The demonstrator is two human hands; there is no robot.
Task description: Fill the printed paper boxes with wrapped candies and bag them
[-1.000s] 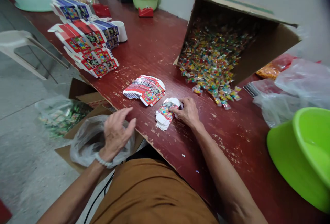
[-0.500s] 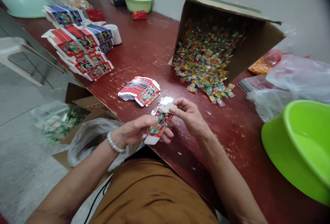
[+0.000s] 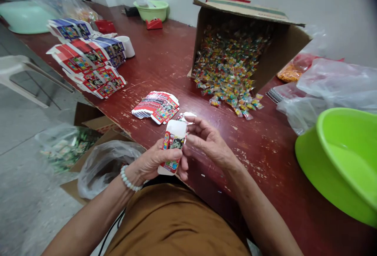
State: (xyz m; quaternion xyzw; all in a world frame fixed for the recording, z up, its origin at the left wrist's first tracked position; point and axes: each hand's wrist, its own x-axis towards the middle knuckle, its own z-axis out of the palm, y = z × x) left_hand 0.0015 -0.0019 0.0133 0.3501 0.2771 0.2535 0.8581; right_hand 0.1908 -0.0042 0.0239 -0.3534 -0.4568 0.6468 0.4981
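My left hand (image 3: 160, 158) grips a small red printed candy carton (image 3: 173, 146) between thumb and fingers. The carton is folded out into a box shape, with a white flap standing at its top and another at its bottom. My right hand (image 3: 207, 138) is at the carton's upper right edge, its fingers curved and apart; whether the fingertips touch the carton is hard to tell. Just behind, another flat carton (image 3: 188, 115) lies on the table, partly hidden by my fingers. Left of it is a fanned stack of flat cartons (image 3: 156, 106).
A tipped cardboard box (image 3: 282, 63) spills wrapped candies (image 3: 232, 83) onto the red table (image 3: 159, 65). Made-up cartons (image 3: 88, 61) are stacked at left. A green basin (image 3: 332, 169) stands at right. Below the table edge are a plastic-lined box (image 3: 103, 165) and a stool (image 3: 23, 67).
The carton has gone from flatter to squared out, and turned more upright in my left hand. My right hand has let go of its top flap. The view has shifted slightly.
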